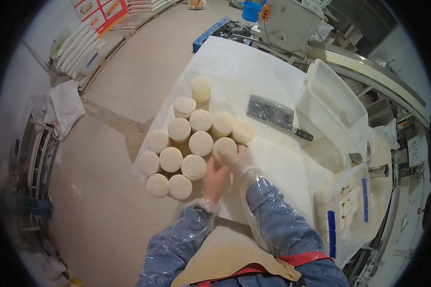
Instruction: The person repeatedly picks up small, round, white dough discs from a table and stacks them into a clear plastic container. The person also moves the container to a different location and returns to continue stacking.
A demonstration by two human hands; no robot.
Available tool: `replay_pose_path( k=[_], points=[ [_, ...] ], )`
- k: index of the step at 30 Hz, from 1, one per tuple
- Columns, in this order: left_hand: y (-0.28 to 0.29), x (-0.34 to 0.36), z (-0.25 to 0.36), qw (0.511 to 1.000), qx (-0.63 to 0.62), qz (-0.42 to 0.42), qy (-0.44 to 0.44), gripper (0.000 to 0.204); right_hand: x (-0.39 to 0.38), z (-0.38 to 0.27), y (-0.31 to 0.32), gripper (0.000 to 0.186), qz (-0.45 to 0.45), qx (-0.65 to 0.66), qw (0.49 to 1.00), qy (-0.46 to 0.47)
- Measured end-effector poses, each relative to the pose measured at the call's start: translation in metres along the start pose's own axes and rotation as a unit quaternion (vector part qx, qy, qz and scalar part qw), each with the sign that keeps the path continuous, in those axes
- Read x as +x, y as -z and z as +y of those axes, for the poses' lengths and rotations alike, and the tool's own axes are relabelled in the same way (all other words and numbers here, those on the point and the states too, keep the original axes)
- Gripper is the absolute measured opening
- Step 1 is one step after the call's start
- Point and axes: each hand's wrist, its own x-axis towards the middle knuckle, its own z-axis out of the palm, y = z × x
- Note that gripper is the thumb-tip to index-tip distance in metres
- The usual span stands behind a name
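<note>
White tabletop bears pale cylinders, fingers touching one.

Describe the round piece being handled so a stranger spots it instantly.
On the white table, left of the cleaver, stand pale round pieces. The handled piece sits below-left of the rightmost one in view; only it has the right hand over its lower edge.

Even light, soft shadows; straight edges bend toward 4 black corners.
</note>
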Motion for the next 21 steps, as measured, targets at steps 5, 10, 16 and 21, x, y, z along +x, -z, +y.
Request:
replay_pose_path(
  k=[5,10,16,21],
  points=[
    [-0.001,-0.042,0.002,0.987,0.008,-0.14,-0.078,0.049,-0.085,-0.004,0.038,0.065,0.113,0.223,0.966,0.06],
    [0.006,-0.07,-0.004,0.976,0.082,-0.198,-0.035,0.042,-0.08,0.03,0.094,0.062,0.269,-0.19,0.895,0.3],
    [-0.014,-0.083,-0.019,0.972,0.123,-0.201,-0.025,0.034,-0.021,0.065,0.053,0.056,0.258,-0.165,0.882,0.358],
    [0.016,-0.079,-0.014,0.988,0.114,-0.102,0.012,0.031,-0.074,0.07,0.102,0.06,0.241,-0.201,0.917,0.246]
  ],
)
